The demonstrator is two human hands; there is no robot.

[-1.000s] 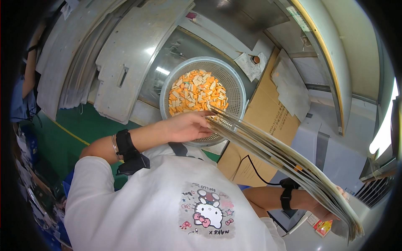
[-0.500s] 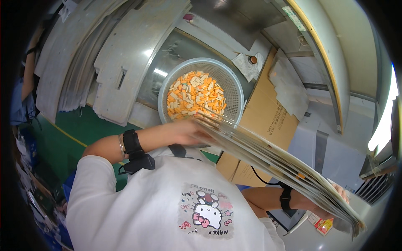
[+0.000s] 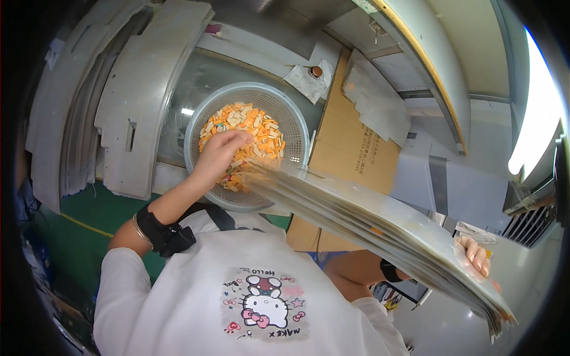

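Note:
My right hand (image 3: 473, 256) grips the right end of a stack of thin, greyish, flexible sheets (image 3: 380, 216). Its fingers curl over the top sheet, while the thumb is hidden beneath. The stack slants across my front, its left end reaching over the rim of a round grey plastic basket (image 3: 295, 113). Inside the basket lie many small orange and cream oblong pieces (image 3: 264, 127). Above these pieces, beside the left end of the sheets, is my left hand (image 3: 221, 155), closed with fingertips pressed together. Whatever it may hold is hidden.
Large grey boards (image 3: 139, 101) stand stacked at the left. Flat brown cardboard (image 3: 341, 145) lies right of the basket, with a cut grey sheet (image 3: 380, 104) on it. A small brown-topped jar (image 3: 315, 72) sits on white paper behind. A yellow-edged panel (image 3: 424, 65) overhangs the right.
My left hand has come off the left end of the sheets and risen over the basket. The right hand's fingers now show more over the top sheet. The whole view has shifted.

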